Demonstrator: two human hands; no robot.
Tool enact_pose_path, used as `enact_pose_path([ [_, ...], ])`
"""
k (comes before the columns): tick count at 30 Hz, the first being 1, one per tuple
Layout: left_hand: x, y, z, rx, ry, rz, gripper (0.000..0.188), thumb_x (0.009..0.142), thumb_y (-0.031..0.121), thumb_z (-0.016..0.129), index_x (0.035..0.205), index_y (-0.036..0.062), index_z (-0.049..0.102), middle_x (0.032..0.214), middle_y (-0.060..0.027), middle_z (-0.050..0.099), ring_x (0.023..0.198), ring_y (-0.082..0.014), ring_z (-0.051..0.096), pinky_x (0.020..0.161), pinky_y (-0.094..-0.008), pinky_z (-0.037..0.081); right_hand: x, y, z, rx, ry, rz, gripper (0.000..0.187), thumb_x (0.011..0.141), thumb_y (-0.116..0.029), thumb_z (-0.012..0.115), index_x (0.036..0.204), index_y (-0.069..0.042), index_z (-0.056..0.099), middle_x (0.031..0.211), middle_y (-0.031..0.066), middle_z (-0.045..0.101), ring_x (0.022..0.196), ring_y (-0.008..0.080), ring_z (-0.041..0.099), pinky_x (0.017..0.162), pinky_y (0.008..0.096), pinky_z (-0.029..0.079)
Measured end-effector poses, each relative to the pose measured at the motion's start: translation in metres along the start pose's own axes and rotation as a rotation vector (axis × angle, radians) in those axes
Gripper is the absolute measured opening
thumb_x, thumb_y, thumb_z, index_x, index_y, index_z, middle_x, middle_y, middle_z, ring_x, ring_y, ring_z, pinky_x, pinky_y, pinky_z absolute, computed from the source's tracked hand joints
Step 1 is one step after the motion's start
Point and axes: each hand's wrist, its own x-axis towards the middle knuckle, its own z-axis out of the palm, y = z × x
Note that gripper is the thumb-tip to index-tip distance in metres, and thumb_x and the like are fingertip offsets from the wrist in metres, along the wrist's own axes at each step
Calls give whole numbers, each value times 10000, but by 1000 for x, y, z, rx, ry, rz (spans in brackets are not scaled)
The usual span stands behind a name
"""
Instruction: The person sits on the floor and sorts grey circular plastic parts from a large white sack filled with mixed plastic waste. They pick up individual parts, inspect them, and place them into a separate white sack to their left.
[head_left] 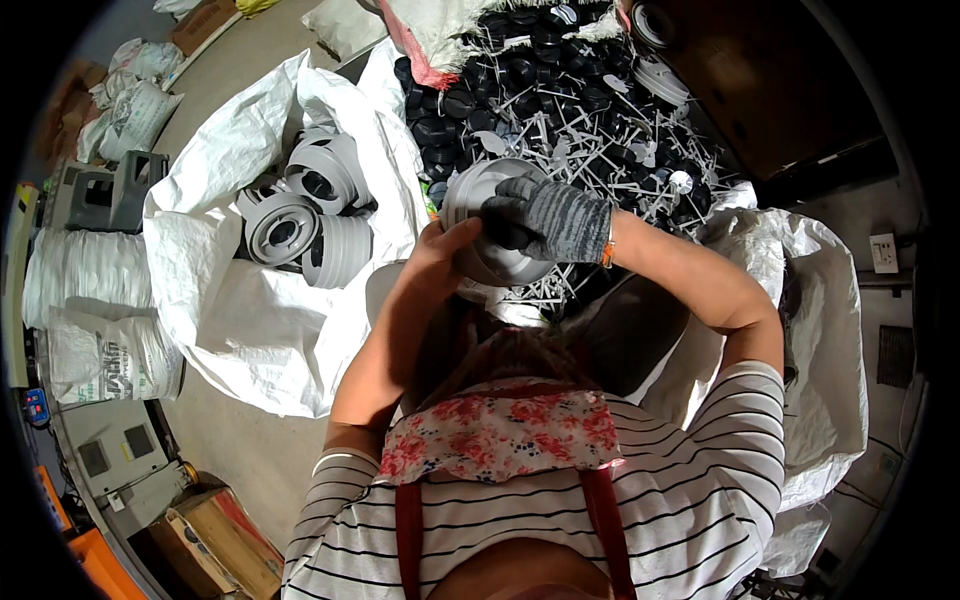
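A round grey plastic part [478, 185] with a stepped rim is held up over the heap in front of me. My bare left hand [438, 258] grips its near left edge, thumb on the rim. In a grey knitted glove, my right hand [560, 217] reaches into the middle of the part with fingers bent and closed. Something dark shows at those fingertips; whether it is a black cap or the glove's coating, I cannot make out. Behind and below lies a pile of black round caps [520, 72] mixed with thin grey plastic sprues [600, 150].
On the left, an open white woven sack [230, 330] holds several grey round parts [335, 250]. Another white sack [825, 350] stands at my right. More grey rings [660, 80] lie at the pile's far right. A cardboard box [225, 540] sits on the floor at lower left.
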Motion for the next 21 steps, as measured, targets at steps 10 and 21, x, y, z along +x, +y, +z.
enact_pose_path([
  [10, -17, -4, 23, 49, 166, 152, 199, 788, 8, 663, 947, -13, 546, 853, -100, 612, 662, -202, 629, 573, -300, 547, 3, -22, -6, 277, 234, 250, 757, 664, -469, 725, 1140, 59, 465, 988, 246, 603, 877, 359, 614, 770, 394, 491],
  [21, -10, 85, -24, 1103, 866, 846, 1024, 724, 226, 770, 1446, -18, 86, 1473, -244, 199, 1358, -286, 234, 1099, -351, 182, -19, 77, -18, 318, 156, 875, 429, 808, -361, 594, 1054, -9, 596, 933, 177, 650, 847, 297, 628, 779, 383, 495],
])
